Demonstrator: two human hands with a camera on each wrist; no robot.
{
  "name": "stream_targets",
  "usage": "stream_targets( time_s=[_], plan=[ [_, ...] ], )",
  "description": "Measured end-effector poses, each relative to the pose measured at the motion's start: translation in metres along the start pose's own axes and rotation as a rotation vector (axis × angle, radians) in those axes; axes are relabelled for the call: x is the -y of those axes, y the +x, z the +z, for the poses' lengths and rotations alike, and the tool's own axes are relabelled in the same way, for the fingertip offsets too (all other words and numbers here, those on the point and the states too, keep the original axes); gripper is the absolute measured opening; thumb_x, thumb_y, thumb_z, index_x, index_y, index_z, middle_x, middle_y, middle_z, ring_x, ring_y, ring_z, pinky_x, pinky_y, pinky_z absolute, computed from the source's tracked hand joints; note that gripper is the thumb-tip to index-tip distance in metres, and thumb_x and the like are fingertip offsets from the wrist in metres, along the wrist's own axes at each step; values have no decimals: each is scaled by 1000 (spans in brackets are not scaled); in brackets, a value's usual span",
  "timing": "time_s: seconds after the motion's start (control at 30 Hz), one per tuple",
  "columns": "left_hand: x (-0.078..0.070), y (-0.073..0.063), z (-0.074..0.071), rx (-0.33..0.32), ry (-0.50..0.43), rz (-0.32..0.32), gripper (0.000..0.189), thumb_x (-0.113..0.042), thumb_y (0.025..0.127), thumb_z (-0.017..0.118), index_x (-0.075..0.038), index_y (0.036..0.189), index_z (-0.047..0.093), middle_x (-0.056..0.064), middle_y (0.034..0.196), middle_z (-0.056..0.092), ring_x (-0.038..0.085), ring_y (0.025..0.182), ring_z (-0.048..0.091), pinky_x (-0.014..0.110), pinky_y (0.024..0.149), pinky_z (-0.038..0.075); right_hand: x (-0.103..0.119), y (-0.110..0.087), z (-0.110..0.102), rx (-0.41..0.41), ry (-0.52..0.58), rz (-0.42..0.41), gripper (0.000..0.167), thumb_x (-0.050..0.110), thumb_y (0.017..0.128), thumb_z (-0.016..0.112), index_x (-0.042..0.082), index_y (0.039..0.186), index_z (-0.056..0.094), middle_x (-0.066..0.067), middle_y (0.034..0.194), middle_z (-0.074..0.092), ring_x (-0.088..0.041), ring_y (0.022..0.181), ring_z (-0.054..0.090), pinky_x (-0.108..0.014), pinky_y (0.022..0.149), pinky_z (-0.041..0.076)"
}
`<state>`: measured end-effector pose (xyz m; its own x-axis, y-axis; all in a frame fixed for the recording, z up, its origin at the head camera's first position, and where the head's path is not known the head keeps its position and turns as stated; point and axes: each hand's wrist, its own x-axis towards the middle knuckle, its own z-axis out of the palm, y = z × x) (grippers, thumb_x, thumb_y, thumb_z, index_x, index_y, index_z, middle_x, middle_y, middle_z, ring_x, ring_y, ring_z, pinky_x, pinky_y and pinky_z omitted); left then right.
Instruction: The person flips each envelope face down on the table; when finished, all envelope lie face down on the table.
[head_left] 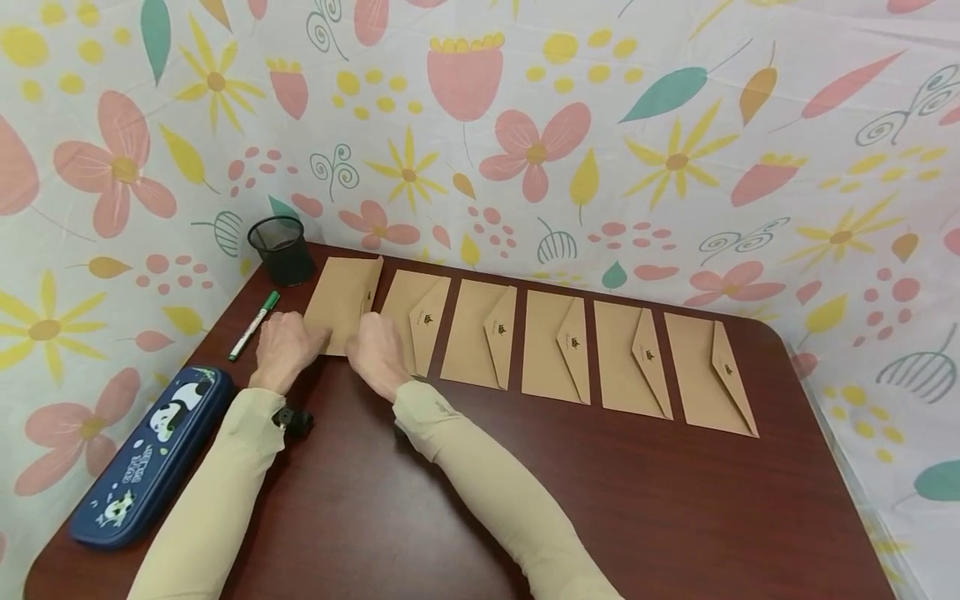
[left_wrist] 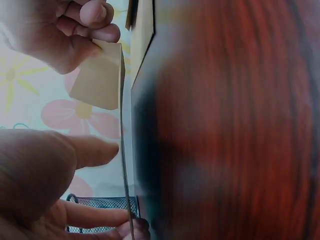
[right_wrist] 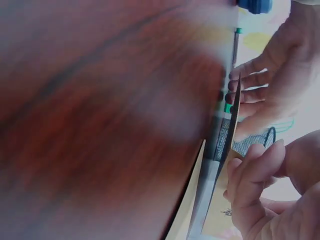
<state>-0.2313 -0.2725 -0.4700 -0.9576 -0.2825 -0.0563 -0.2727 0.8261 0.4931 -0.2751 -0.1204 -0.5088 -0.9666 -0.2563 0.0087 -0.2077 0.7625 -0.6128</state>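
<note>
In the head view, a kraft-paper envelope (head_left: 341, 292) lies at the left end of a row, its printed flap partly raised on the right side. My left hand (head_left: 287, 346) holds this envelope at its near left part. The left wrist view has the thumb (left_wrist: 97, 151) on one face and fingertips (left_wrist: 137, 225) at the edge. My right hand (head_left: 377, 350) is at the flap side, fingers curled. Seen from the left wrist, its fingers pinch the lifted flap (left_wrist: 97, 82). The right wrist view shows those curled fingers (right_wrist: 250, 180) against the paper near a small dark print.
Several similar envelopes (head_left: 480, 333) continue the row rightward along the table's (head_left: 420, 517) back edge. A black mesh pen cup (head_left: 288, 258) stands at the back left corner. A green-capped marker (head_left: 253, 327) and a blue panda pencil case (head_left: 153, 458) lie left of my hands.
</note>
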Motion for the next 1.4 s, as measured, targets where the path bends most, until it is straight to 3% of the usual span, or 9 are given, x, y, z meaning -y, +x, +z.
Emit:
stream_targets(
  time_s=[0.13,0.27,0.47,0.6,0.73,0.93,1.1,1.27,1.4],
  plan=[
    [2,-1,-2,-39,-115,4,41,-25,96,65,10,115,76,33,112,74,47,99,68,47,72,55,3,-11,-15,-6,38,6,43,6,94,59,18,57,41,6,57,33,-11,49,34,-27,43,31],
    [-11,-16,-17,-17,-287,-88,45,-18,103,67,9,138,68,31,127,74,38,105,72,32,76,54,-5,-13,-18,-18,80,-43,47,4,93,58,17,51,42,8,50,35,-8,45,34,-25,41,30],
    [-19,-20,-24,-26,-548,-230,46,-18,103,75,-1,145,68,21,128,74,0,71,67,14,65,51,-11,-17,-22,-60,156,-102,43,6,96,58,15,54,54,5,44,58,-6,38,51,-23,42,39],
    [-19,-20,-23,-42,-633,-284,46,-19,104,74,-5,147,67,16,131,73,-6,68,64,14,70,53,-2,-35,-45,-24,235,-93,45,16,109,55,12,65,64,1,50,66,-7,43,61,-24,50,47],
    [-19,-21,-22,-43,-677,-309,48,-19,104,74,-6,149,65,15,134,71,-5,73,64,15,75,55,-2,-40,-52,-4,287,-9,42,31,112,58,7,86,80,3,67,73,-3,54,58,-20,62,48],
    [-18,-23,-21,-37,-725,-320,47,-19,104,75,-5,148,66,6,117,72,-7,69,66,14,73,57,1,-43,-61,141,738,187,44,20,103,77,-6,137,68,-6,81,74,-8,58,64,-27,67,64],
    [-16,-23,-19,0,-694,-297,49,-20,103,75,-1,148,65,13,126,72,-7,70,64,14,73,57,0,-43,-62,195,945,245,29,11,100,79,-1,123,67,-1,74,67,-9,53,60,-23,60,61],
    [-15,-22,-18,76,-616,-279,57,-27,102,76,0,150,62,22,141,69,0,82,67,16,78,56,2,-44,-66,191,959,236,12,7,99,77,6,105,66,1,73,64,-10,57,62,-22,60,58],
    [-16,-23,-18,114,-560,-271,67,-36,99,80,-1,153,59,24,148,65,20,111,69,24,87,52,5,-45,-69,166,933,210,9,4,99,75,8,103,67,2,71,62,-13,60,66,-22,62,57]
  ],
)
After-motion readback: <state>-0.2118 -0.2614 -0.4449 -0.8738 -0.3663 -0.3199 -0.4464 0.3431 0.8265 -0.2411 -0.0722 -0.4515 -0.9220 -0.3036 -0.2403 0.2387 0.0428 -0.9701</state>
